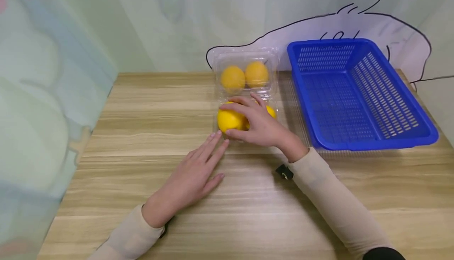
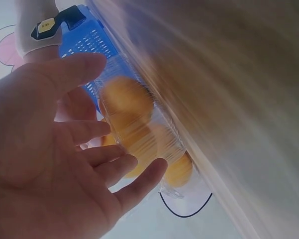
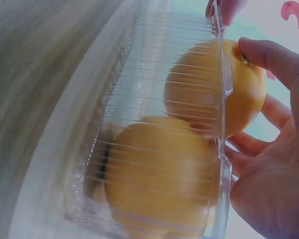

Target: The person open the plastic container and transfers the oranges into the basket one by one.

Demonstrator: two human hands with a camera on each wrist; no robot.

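Note:
My right hand (image 1: 261, 123) holds an orange (image 1: 228, 121) at the front part of a clear plastic container (image 3: 139, 89). In the right wrist view, its thumb and fingers curve around this orange, which sits partly above the container's rim. A second orange (image 3: 159, 174) lies beside it inside the container, mostly hidden by my hand in the head view. My left hand (image 1: 191, 175) has its fingers extended, with the tips close to the container's front left corner; whether they touch it I cannot tell.
Two more oranges (image 1: 244, 77) are in the clear plastic section behind, near the wall. To the right stands a blue slatted basket (image 1: 354, 145) on the wooden table (image 1: 149, 134). A patterned wall (image 1: 159, 23) borders the back and left.

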